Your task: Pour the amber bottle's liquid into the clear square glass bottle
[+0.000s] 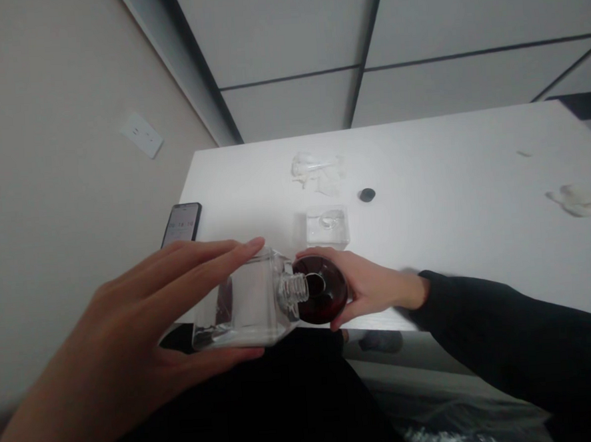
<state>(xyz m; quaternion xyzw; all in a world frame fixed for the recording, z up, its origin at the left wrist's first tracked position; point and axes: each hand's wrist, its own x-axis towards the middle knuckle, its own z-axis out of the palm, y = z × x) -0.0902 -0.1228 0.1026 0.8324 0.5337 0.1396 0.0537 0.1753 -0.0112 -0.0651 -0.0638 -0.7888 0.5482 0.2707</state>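
Observation:
Tilted onto its side, a clear square bottle is gripped by my left hand, thumb below and fingers along the top. Its threaded neck points right, over the mouth of a dark reddish-brown round bottle. My right hand is wrapped round that brown bottle, whose opening faces up toward me. Whether the two necks touch, I cannot tell. Some clear liquid seems to lie along the low side of the square bottle. Just beyond the hands, a clear square cap or block sits on the white table.
A small dark round cap and crumpled clear plastic lie farther back on the table. At the left edge a phone shows a timer. Crumpled whitish scrap lies at the right. A wall with an outlet bounds the left side.

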